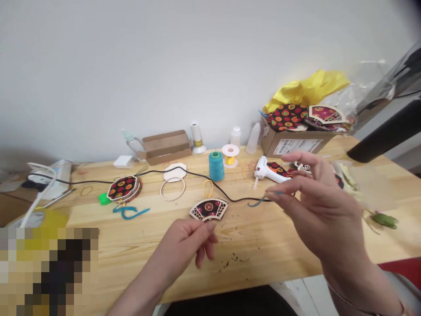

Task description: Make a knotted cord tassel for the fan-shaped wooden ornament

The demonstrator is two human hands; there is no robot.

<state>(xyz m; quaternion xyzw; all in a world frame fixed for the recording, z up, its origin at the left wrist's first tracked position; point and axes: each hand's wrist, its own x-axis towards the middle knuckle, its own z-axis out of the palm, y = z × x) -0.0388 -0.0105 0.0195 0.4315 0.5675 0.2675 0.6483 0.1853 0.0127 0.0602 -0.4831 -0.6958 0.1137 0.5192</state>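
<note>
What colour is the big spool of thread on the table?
Teal blue-green spool of thread, seen best in the head view.

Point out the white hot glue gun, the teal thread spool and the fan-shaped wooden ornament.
White hot glue gun [270,172], head view, on its body.
Teal thread spool [216,166], head view, on its wound side.
Fan-shaped wooden ornament with red patterned fabric [209,207], head view, on its fabric centre.

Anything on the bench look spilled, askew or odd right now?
Small dark fragments lie scattered on the light wooden tabletop near the left hand. A black cord trails across it, past the fan-shaped wooden ornament.
</note>
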